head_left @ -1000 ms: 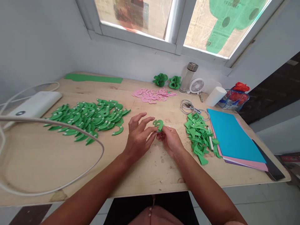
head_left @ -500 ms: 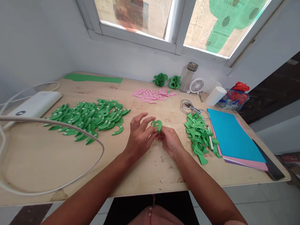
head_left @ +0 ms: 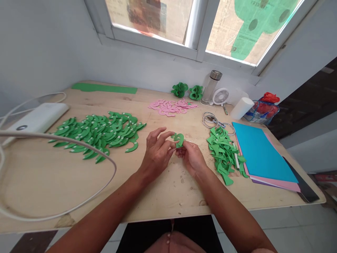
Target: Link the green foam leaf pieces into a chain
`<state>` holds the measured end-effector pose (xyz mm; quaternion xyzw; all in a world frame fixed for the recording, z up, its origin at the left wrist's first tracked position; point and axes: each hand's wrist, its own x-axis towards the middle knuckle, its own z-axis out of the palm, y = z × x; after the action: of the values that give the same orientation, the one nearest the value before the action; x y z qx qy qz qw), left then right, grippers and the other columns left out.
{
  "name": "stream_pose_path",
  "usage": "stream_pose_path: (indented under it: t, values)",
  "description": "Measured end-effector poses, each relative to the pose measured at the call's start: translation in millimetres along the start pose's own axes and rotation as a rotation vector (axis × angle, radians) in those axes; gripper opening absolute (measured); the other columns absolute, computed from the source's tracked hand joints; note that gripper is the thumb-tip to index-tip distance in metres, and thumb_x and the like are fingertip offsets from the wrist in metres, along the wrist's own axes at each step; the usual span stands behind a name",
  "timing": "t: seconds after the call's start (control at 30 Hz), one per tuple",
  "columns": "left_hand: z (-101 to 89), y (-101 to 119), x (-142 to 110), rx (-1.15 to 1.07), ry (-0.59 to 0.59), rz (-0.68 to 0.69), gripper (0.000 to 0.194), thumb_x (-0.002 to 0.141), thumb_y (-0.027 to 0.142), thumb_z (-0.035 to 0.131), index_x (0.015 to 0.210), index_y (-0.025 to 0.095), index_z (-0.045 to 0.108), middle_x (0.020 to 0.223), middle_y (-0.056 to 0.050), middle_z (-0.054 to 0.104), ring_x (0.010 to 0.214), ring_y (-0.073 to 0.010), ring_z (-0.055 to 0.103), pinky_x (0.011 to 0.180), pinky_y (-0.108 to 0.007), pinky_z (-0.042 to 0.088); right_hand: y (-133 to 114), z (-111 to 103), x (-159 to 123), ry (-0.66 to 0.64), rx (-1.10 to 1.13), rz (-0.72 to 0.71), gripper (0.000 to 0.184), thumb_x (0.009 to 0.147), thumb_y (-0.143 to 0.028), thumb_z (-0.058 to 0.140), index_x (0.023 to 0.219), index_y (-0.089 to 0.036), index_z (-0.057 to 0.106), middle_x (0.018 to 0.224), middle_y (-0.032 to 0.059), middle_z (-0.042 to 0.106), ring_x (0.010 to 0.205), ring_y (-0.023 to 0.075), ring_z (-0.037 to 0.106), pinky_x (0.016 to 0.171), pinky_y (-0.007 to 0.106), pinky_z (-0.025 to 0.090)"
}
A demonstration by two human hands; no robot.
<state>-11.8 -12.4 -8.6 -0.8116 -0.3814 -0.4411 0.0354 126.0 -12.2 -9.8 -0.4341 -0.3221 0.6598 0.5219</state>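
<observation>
Curved green paper pieces (head_left: 180,139) stand up between my two hands above the middle of the table. My right hand (head_left: 191,154) pinches their lower right end between thumb and fingers. On the other side, my left hand (head_left: 158,149) has its thumb and a finger closed at the pieces' left edge, its other fingers raised and bent. Fingertips hide where the pieces meet. To the left lies a heap of curved green paper pieces (head_left: 105,131) with small white patches at their ends. One single curved piece (head_left: 132,147) rests at the heap's near right edge.
Pink paper cut-outs (head_left: 171,107) lie behind my hands, with two green paper balls (head_left: 179,90) further back. Green scraps (head_left: 222,151), a white pen (head_left: 236,156) and blue sheets (head_left: 263,151) are on the right. A white cable (head_left: 105,158) loops across the left front.
The green pieces tilt and shift slightly between my fingers. Both hands stay in nearly the same place, and the heaps look unchanged.
</observation>
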Motion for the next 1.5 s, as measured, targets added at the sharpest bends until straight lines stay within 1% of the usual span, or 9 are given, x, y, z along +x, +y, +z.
stream_pose_path:
  t: [0.17,0.33,0.47,0.63,0.73,0.83,0.93,1.03,1.5]
  values:
    - [-6.6,3.8,1.6,-0.049,0.050,-0.075,0.004,0.077,0.016,0.057,0.074,0.019,0.057,0.104,-0.010,0.062,0.115,-0.0285,0.044,0.094,-0.047,0.036,-1.7,-0.3,0.6,0.030,-0.008,-0.053,0.022,0.071,-0.034,0.057,0.071,-0.016,0.071,0.067,0.0036,0.067,0.054,0.0094,0.048,0.053,0.023,0.032]
    - [-9.1,8.3,1.8,-0.141,0.092,-0.202,0.007,0.077,0.018,0.058,0.070,0.017,0.058,0.078,-0.006,0.063,0.083,-0.0215,0.056,0.076,-0.038,0.044,-3.0,2.3,-1.6,0.059,-0.056,-0.119,0.025,0.074,-0.034,0.055,0.076,-0.017,0.072,0.075,0.0054,0.070,0.062,0.0115,0.053,0.057,0.023,0.034]
    - [-8.9,13.9,1.0,-0.434,0.008,-0.435,0.010,0.079,0.020,0.055,0.076,0.016,0.064,0.073,-0.003,0.066,0.061,-0.0130,0.056,0.060,-0.026,0.045,-0.8,4.0,-2.5,0.062,-0.088,-0.183,0.025,0.076,-0.036,0.055,0.074,-0.017,0.072,0.078,0.0058,0.070,0.067,0.0133,0.055,0.060,0.025,0.036]
    - [-7.3,17.4,2.1,-0.853,-0.078,-0.755,0.014,0.077,0.026,0.059,0.076,0.015,0.068,0.070,-0.003,0.068,0.059,-0.0130,0.058,0.054,-0.024,0.046,3.7,4.0,-2.5,0.033,-0.141,-0.254,0.028,0.078,-0.039,0.054,0.078,-0.017,0.072,0.078,0.0050,0.069,0.066,0.0146,0.055,0.063,0.028,0.039]
    - [-6.7,16.6,3.5,-0.993,-0.068,-0.858,0.014,0.074,0.027,0.062,0.073,0.015,0.068,0.081,-0.005,0.070,0.056,-0.0111,0.055,0.052,-0.023,0.045,5.6,3.9,-3.5,0.011,-0.169,-0.280,0.030,0.081,-0.040,0.052,0.081,-0.017,0.071,0.073,0.0038,0.067,0.064,0.0144,0.055,0.063,0.028,0.039]
    - [-7.0,15.8,4.8,-1.070,-0.069,-0.904,0.012,0.072,0.026,0.064,0.070,0.015,0.068,0.085,-0.006,0.070,0.054,-0.0099,0.054,0.051,-0.023,0.045,6.9,5.3,-5.1,0.001,-0.171,-0.308,0.031,0.083,-0.040,0.051,0.082,-0.016,0.071,0.069,0.0031,0.065,0.062,0.0139,0.053,0.062,0.028,0.039]
    - [-7.8,15.7,5.8,-1.106,-0.076,-0.923,0.010,0.070,0.024,0.065,0.066,0.015,0.068,0.070,-0.003,0.068,0.053,-0.0100,0.053,0.051,-0.022,0.044,7.8,8.2,-6.5,-0.029,-0.130,-0.300,0.031,0.084,-0.040,0.052,0.083,-0.015,0.070,0.060,0.0017,0.060,0.058,0.0134,0.051,0.058,0.028,0.039]
    - [-8.2,15.4,6.1,-1.140,-0.085,-0.925,0.009,0.071,0.022,0.064,0.066,0.015,0.068,0.063,-0.002,0.066,0.054,-0.0101,0.053,0.052,-0.021,0.043,8.6,10.9,-7.0,-0.050,-0.087,-0.293,0.029,0.083,-0.039,0.053,0.083,-0.015,0.070,0.054,-0.0004,0.055,0.054,0.0129,0.049,0.054,0.027,0.038]
    - [-6.1,12.9,4.6,-1.198,-0.155,-0.906,0.016,0.072,0.029,0.063,0.069,0.014,0.069,0.066,-0.006,0.068,0.056,-0.0133,0.056,0.052,-0.025,0.047,6.4,14.9,-9.7,-0.045,-0.030,-0.268,0.030,0.079,-0.045,0.057,0.082,-0.017,0.067,0.053,-0.0012,0.049,0.052,0.0132,0.046,0.047,0.027,0.040]
